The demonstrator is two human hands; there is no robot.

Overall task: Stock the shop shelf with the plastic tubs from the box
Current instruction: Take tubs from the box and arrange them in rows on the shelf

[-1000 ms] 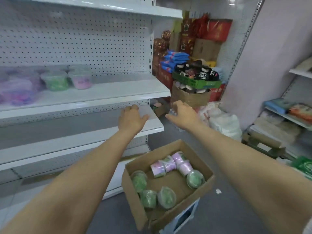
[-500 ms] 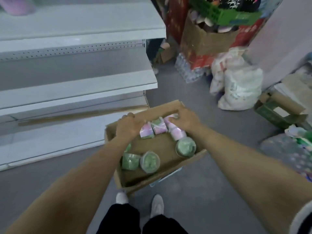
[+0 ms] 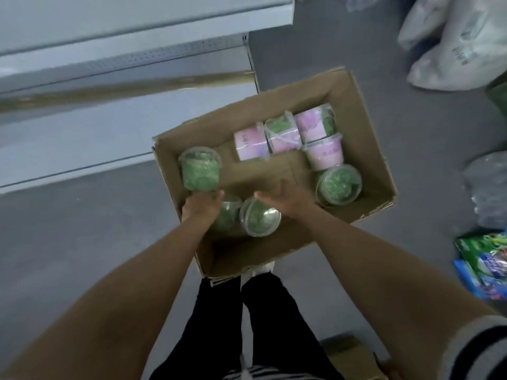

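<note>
Two green tubs (image 3: 248,215) lay on their sides in the box (image 3: 365,138), directly under both hands; left hand (image 3: 201,205) seemed wrapped round one, right hand (image 3: 282,200) loose, holding nothing.

Dim, soft indoor light, slightly blurred picture

Glare on the tub lid (image 3: 260,219) just beside the fingers; edges bend and smear from the wide lens.
</note>
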